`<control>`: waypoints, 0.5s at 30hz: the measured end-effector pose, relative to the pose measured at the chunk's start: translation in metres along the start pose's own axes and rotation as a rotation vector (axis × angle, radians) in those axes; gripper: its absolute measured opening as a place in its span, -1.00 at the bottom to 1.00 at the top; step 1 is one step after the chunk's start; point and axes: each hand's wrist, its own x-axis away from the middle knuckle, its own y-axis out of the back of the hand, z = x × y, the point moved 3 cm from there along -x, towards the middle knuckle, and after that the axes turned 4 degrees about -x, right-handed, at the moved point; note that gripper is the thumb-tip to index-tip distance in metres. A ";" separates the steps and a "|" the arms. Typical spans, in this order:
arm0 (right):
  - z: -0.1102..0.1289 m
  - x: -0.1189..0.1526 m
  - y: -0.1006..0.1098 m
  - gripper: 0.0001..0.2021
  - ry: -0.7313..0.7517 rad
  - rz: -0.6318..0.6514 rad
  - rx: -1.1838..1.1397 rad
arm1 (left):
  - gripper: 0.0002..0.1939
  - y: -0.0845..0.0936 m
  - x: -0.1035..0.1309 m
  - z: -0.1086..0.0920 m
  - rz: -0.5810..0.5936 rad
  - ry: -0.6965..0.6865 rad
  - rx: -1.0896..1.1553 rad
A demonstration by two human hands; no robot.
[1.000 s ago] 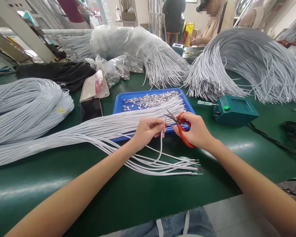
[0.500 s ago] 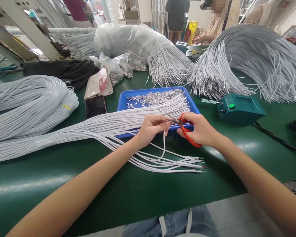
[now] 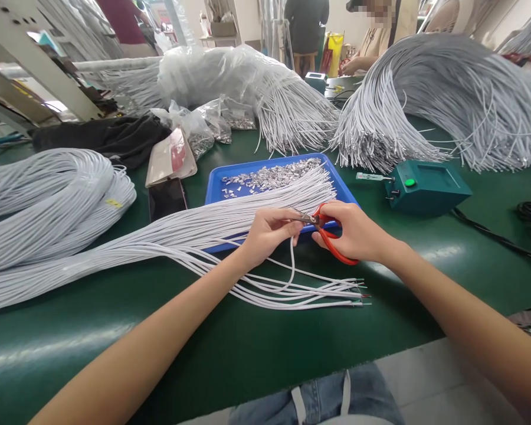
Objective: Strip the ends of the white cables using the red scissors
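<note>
Between the fingertips of my left hand [image 3: 269, 235] is the end of a white cable [image 3: 292, 262], which bends down to the table. My right hand [image 3: 351, 231] grips red-handled scissors [image 3: 340, 254], their blades at my left fingertips. Exactly what lies between the blades is hidden by the fingers. Behind both hands, a bundle of white cables [image 3: 230, 208] rests across a blue tray [image 3: 213, 184] that holds many small metal pieces [image 3: 278, 175]. In front, several separate cables [image 3: 301, 300] lie on the green table, with thin coloured wires showing at their ends.
A teal box with a green button [image 3: 427, 188] stands at the right. Big cable bundles [image 3: 380, 118] fill the back, and coiled cable [image 3: 48, 203] lies at the left. Near the tray are a phone [image 3: 167, 199] and bags of metal parts [image 3: 203, 133]. A person [image 3: 371, 44] sits across.
The view has shifted slightly. Both hands hold nearly the same pose, the scissors still at the cable end, with their blades looking a little closer together.
</note>
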 end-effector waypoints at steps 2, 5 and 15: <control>0.001 0.000 -0.001 -0.86 -0.012 -0.007 0.013 | -0.82 0.001 -0.001 0.001 0.030 0.019 0.005; 0.001 0.001 -0.003 -0.86 -0.045 -0.014 0.030 | -0.82 0.001 -0.001 0.002 0.077 0.028 0.007; 0.004 0.002 -0.004 -0.85 -0.110 -0.038 0.043 | -0.77 0.000 0.000 0.002 0.069 0.058 0.021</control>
